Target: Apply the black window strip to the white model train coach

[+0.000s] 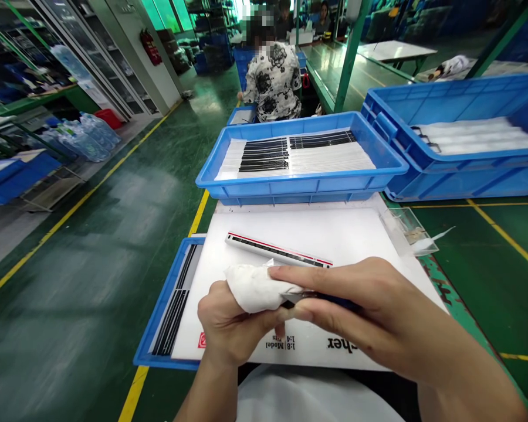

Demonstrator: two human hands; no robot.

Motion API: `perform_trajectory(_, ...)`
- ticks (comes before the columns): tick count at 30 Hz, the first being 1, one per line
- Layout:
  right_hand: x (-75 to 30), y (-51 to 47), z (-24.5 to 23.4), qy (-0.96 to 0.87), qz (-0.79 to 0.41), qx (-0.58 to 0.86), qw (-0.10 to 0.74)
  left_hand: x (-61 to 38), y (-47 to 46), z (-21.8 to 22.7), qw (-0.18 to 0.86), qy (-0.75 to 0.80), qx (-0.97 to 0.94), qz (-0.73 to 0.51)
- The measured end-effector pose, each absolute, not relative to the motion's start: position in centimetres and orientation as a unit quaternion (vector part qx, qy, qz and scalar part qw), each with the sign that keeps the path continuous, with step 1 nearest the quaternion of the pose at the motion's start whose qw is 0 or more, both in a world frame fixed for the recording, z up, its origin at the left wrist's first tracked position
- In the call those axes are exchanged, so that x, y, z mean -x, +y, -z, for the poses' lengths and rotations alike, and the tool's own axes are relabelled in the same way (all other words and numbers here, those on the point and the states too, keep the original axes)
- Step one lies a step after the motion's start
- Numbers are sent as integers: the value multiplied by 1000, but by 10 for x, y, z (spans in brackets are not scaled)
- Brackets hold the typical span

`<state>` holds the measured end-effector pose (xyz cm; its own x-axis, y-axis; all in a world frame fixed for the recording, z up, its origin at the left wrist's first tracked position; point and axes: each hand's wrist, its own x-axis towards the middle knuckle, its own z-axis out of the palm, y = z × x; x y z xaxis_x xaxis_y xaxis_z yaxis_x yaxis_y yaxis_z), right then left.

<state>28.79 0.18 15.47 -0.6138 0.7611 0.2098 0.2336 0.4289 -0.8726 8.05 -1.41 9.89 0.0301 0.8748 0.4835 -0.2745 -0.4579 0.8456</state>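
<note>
Over the white board (352, 234), my left hand (231, 322) is closed on a white cloth (255, 287) bunched over its fingers. My right hand (365, 305) meets it from the right, its forefinger resting on the cloth's edge and its thumb below. Between its thumb and fingers it grips a dark piece with a shiny metal end (295, 297); the palm hides most of it, and its kind is unclear. Just beyond the hands a flat white strip (279, 251) with a red line and black segments lies on the board, its right end close to my right hand.
A blue bin (303, 186) with rows of black and white strips stands behind the board. Another blue tray (143, 346) with dark strips sits at the left. Large blue bins (479, 170) and a small clear box (411, 231) are on the right. A person (273, 79) sits ahead.
</note>
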Motion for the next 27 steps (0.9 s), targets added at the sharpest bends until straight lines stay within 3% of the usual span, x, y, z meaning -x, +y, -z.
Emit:
perform_trajectory(4,-281,4,-151,-685,-580,313,310,-86,-10,-101,609,211,-464,-608)
perform_trajectory(9,-277,8,-145,-550,-701,297,342,-92,-3,-113,693,164,-404,-574)
perform_trajectory(13,-281,11,-162,-569,-612,328,441,-92,5,-135,806,76,-298,-505)
perform_trajectory(17,-281,9,-200,-643,-497,295,502,-96,6,-164,837,-30,-302,-455)
perform_trajectory(27,-275,0,-254,-707,-458,222,492,-119,-7,-206,805,-126,-355,-458)
